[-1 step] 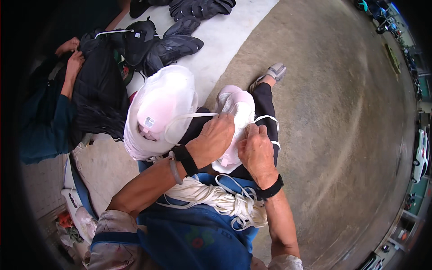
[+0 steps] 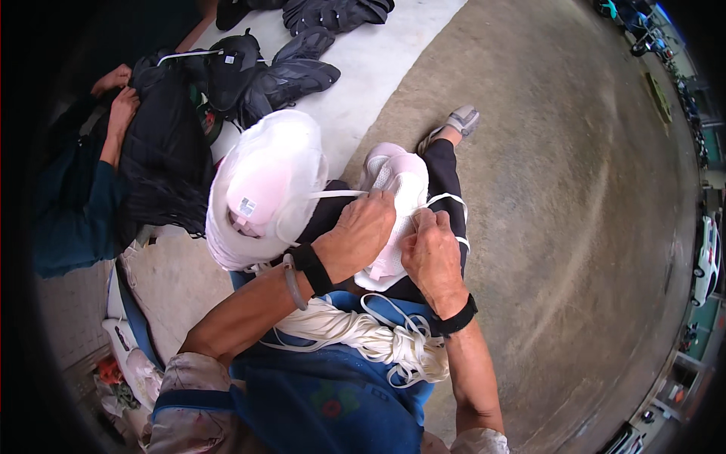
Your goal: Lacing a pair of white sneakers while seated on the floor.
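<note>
A white and pale pink shoe upper (image 2: 407,188) lies across my dark-trousered legs. On its left side my left hand (image 2: 361,236) is closed, fingers pinched at a white shoelace (image 2: 336,194) that stretches off to the left. My right hand (image 2: 436,253) bends over the upper's right edge, its fingertips pressed together on the lace; what lies right under them is partly hidden. From there a loop of lace (image 2: 448,197) hangs over my leg. Left of my hands sits a stack of nested white and pink uppers (image 2: 261,185). A bundle of cream laces (image 2: 386,333) rests on my blue apron (image 2: 318,401).
At the left, another person's hands (image 2: 119,98) work by a heap of black laces (image 2: 166,151). Black shoe uppers (image 2: 291,79) lie on a white sheet (image 2: 386,57). Concrete floor (image 2: 560,212) stretches to the right, with a white car (image 2: 707,257) and motorbikes (image 2: 646,38) far off.
The stack of nested pink and white uppers has shifted slightly left. Both hands keep nearly the same place and grip.
</note>
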A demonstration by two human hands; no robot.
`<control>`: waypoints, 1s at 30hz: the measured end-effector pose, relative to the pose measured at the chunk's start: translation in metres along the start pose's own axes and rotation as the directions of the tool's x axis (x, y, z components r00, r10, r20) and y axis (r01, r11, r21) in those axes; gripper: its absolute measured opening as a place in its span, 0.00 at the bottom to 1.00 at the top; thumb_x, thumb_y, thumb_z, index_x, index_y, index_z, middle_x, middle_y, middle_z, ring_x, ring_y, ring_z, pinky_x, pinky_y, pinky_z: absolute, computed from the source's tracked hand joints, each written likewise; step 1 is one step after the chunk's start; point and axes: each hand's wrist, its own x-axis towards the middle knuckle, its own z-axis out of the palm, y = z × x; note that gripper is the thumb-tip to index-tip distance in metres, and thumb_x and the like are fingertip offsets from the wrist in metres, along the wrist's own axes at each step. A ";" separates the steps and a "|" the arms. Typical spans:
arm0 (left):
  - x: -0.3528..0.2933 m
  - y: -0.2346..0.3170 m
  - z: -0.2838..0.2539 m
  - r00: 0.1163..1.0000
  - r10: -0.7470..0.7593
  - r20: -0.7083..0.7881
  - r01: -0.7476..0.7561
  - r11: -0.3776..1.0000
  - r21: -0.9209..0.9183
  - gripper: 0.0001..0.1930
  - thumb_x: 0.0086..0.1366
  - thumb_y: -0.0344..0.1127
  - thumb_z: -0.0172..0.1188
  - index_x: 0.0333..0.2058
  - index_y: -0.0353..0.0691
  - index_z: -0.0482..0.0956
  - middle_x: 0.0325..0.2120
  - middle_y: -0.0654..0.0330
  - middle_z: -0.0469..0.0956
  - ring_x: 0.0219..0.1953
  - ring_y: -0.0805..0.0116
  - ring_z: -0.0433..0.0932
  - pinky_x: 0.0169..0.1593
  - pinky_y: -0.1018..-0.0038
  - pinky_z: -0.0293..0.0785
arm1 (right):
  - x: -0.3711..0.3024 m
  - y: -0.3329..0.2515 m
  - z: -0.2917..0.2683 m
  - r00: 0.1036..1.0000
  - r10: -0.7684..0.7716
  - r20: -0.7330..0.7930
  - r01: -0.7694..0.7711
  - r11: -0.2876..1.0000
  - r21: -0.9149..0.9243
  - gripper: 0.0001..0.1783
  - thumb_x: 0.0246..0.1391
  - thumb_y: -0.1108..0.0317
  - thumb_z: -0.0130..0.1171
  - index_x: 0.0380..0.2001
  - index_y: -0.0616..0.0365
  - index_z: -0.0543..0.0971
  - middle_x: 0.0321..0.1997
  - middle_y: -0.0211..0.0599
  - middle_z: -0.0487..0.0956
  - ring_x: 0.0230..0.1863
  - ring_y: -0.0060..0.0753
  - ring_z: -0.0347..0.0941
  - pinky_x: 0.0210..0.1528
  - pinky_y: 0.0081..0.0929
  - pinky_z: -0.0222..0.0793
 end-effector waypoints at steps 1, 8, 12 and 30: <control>0.002 0.002 -0.003 0.999 0.042 0.021 -0.041 0.999 -0.014 0.10 0.56 0.25 0.53 0.37 0.29 0.68 0.32 0.45 0.74 0.35 0.50 0.77 0.36 0.61 0.76 | -0.001 0.005 0.002 1.000 -0.011 -0.021 0.011 1.000 0.012 0.13 0.41 0.77 0.58 0.33 0.71 0.70 0.33 0.55 0.71 0.34 0.55 0.74 0.36 0.42 0.74; 0.001 -0.007 -0.012 0.984 -0.134 0.116 0.159 0.955 -0.252 0.11 0.57 0.27 0.54 0.38 0.30 0.67 0.35 0.40 0.72 0.41 0.44 0.74 0.45 0.57 0.71 | -0.003 0.012 0.004 0.993 -0.074 -0.091 0.084 0.990 0.112 0.12 0.44 0.78 0.56 0.35 0.68 0.71 0.32 0.53 0.70 0.33 0.55 0.72 0.35 0.43 0.72; 0.000 0.004 0.005 0.984 -0.138 -0.110 0.069 0.876 -0.477 0.16 0.56 0.27 0.59 0.40 0.32 0.64 0.40 0.40 0.68 0.44 0.43 0.71 0.47 0.56 0.68 | -0.003 0.019 -0.003 0.989 -0.136 -0.064 0.145 0.975 0.167 0.12 0.45 0.77 0.56 0.36 0.68 0.72 0.32 0.53 0.70 0.32 0.55 0.72 0.35 0.44 0.72; -0.009 0.014 0.010 0.975 -0.163 -0.153 0.064 0.860 -0.506 0.14 0.56 0.25 0.61 0.38 0.32 0.65 0.41 0.44 0.67 0.42 0.40 0.71 0.44 0.56 0.71 | -0.009 0.013 -0.005 0.986 -0.138 -0.089 0.152 0.973 0.172 0.17 0.42 0.82 0.54 0.40 0.67 0.75 0.34 0.50 0.73 0.32 0.54 0.74 0.35 0.39 0.71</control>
